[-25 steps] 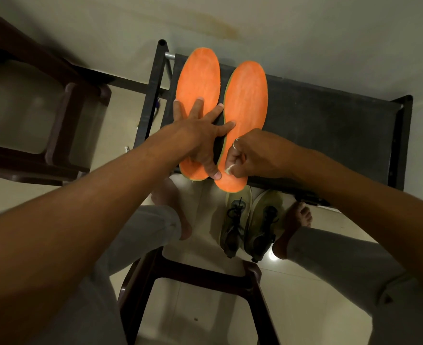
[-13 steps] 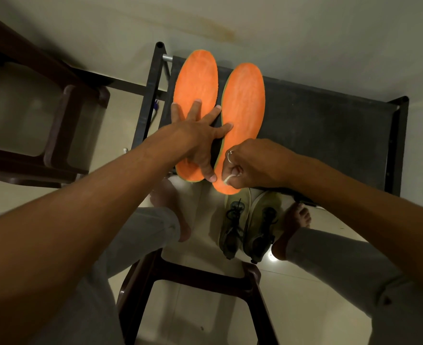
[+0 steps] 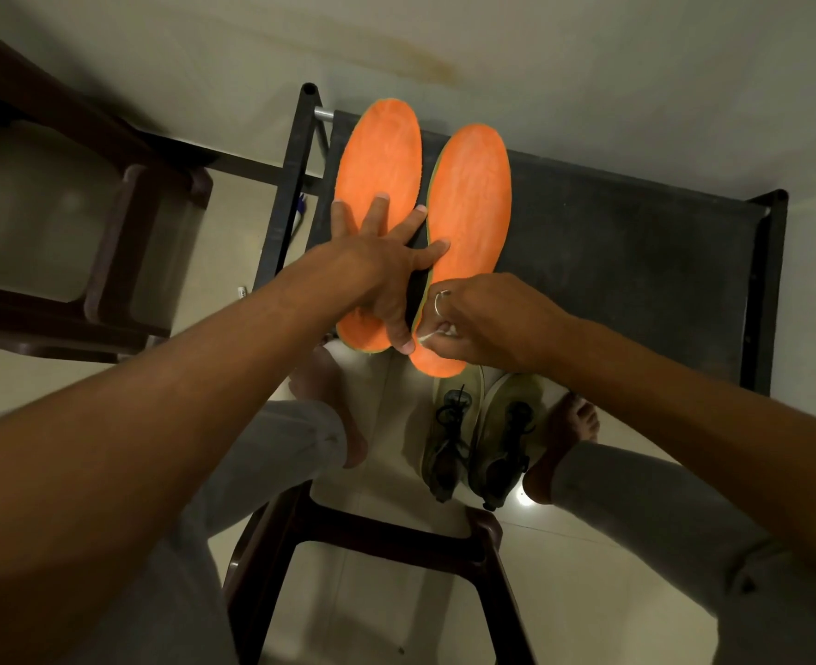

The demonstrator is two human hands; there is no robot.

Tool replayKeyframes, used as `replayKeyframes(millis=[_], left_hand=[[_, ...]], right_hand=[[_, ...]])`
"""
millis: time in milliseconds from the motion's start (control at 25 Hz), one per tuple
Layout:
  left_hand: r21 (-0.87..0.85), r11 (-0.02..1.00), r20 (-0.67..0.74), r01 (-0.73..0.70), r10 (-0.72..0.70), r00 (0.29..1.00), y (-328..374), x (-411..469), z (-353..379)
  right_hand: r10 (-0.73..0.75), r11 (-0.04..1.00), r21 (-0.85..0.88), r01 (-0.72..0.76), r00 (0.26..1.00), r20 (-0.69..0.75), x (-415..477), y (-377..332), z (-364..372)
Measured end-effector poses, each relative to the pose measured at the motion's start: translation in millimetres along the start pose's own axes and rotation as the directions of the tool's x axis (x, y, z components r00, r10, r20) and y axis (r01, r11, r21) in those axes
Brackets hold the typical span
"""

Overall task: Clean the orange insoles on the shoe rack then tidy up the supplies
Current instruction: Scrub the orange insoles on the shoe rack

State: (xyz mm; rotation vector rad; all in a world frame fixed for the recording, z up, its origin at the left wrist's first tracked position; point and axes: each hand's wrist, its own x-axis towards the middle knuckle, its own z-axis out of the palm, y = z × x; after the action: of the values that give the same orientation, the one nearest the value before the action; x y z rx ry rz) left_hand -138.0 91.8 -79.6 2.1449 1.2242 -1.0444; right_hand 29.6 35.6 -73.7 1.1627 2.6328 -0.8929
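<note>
Scrubbing step, I'd judge: left hand [image 3: 372,271] splayed flat pins both insoles [image 3: 377,151] on rack [image 3: 636,242], right hand [image 3: 483,324] pinches white wad [image 3: 427,334] at rack's front edge; next stroke needs steady pressure.

Forearms [image 3: 233,357] were bare, a thin silver ring [image 3: 440,303] sat on one finger of the right hand [image 3: 487,324], and loose grey trousers [image 3: 660,496] ended just above the ankles of bare feet [image 3: 574,419].

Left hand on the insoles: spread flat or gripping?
Spread flat: left hand fingers straight and fanned, over the left orange insole, one fingertip reaching the right orange insole.
</note>
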Motion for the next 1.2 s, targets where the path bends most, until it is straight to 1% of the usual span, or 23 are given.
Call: replayKeyframes(millis=[80, 200, 240, 360, 480, 560, 640, 680, 720, 760, 800, 840, 880, 920, 960, 1040, 1160, 1200], left_hand=[[0.003, 1.0, -0.006, -0.001, 0.001, 1.0, 0.9, -0.6, 0.3], [0.0, 1.0, -0.016, -0.01, 0.01, 1.0, 0.8, -0.3, 1.3], [0.005, 1.0, -0.02, -0.011, 0.011, 1.0, 0.1, 0.0, 1.9], [0.014, 1.0, -0.021, -0.008, 0.008, 1.0, -0.5, 1.3, 2.1], [0.009, 1.0, -0.015, -0.018, 0.018, 1.0, 0.6, 0.8, 1.6], [-0.006, 1.0, -0.004, -0.028, 0.028, 1.0, 0.1, 1.9, 1.8], [-0.048, 0.998, 0.018, -0.044, 0.045, 0.999, -5.2, 2.3, -0.5], [-0.087, 0.995, 0.031, -0.057, 0.06, 0.998, -9.3, 2.3, -2.7], [-0.129, 0.989, 0.037, -0.071, 0.077, 0.996, -12.9, 2.5, -5.1], [-0.164, 0.983, 0.029, -0.084, 0.09, 0.996, -15.4, 2.8, -6.9], [-0.182, 0.979, -0.002, -0.089, 0.091, 0.996, -15.8, 3.3, -7.3], [-0.186, 0.978, -0.057, -0.089, 0.079, 0.995, -14.0, 4.0, -6.0], [-0.187, 0.979, -0.128, -0.082, 0.059, 0.99, -10.2, 4.7, -3.4], [-0.192, 0.979, -0.197, -0.074, 0.036, 0.98, -5.6, 5.5, -0.1], [-0.195, 0.979, -0.25, -0.066, 0.015, 0.968, -0.9, 6.6, 3.2], [-0.171, 0.985, -0.292, -0.038, -0.014, 0.956, 4.9, 7.0, 8.7], [-0.119, 0.993, -0.318, -0.011, -0.027, 0.948, 5.0, 5.7, 11.1], [-0.108, 0.994, -0.327, -0.01, -0.026, 0.945, 5.0, 5.8, 10.8]], right_hand=[[0.005, 1.0, -0.001, -0.005, 1.0, 0.025, -0.2, 0.8, -1.9], [0.097, 0.995, 0.003, -0.098, 0.987, 0.125, -1.2, 13.9, -13.5], [0.109, 0.993, 0.021, -0.112, 0.988, 0.112, -0.6, 17.2, -12.5], [0.096, 0.99, 0.107, -0.094, 0.995, -0.01, 2.7, 16.4, 0.5], [0.126, 0.985, 0.125, -0.12, 0.991, -0.041, 3.7, 19.8, 5.0], [0.126, 0.979, 0.158, -0.128, 0.992, 0.023, 2.7, 24.2, 0.1], [0.092, 0.968, 0.224, -0.113, 0.99, 0.103, 2.7, 25.2, -4.9], [0.087, 0.959, 0.262, -0.11, 0.991, 0.098, 3.3, 26.1, -7.3], [0.114, 0.948, 0.294, -0.121, 0.993, 0.042, 4.4, 28.9, -9.7], [0.18, 0.936, 0.317, -0.155, 0.982, -0.05, 5.9, 34.2, -12.4], [0.262, 0.926, 0.316, -0.206, 0.954, -0.145, 6.9, 40.4, -15.4], [0.33, 0.922, 0.285, -0.263, 0.919, -0.218, 8.0, 46.7, -17.8], [0.365, 0.922, 0.234, -0.309, 0.894, -0.259, 9.6, 51.8, -18.6], [0.373, 0.925, 0.179, -0.334, 0.887, -0.272, 11.4, 54.7, -17.6], [0.368, 0.93, 0.134, -0.343, 0.89, -0.268, 13.0, 56.0, -15.9], [0.353, 0.935, 0.116, -0.335, 0.911, -0.214, 15.5, 54.2, -13.1], [0.271, 0.946, 0.18, -0.269, 0.962, 0.015, 14.4, 49.9, -15.5], [0.249, 0.952, 0.168, -0.255, 0.967, 0.057, 13.5, 49.0, -16.6]])
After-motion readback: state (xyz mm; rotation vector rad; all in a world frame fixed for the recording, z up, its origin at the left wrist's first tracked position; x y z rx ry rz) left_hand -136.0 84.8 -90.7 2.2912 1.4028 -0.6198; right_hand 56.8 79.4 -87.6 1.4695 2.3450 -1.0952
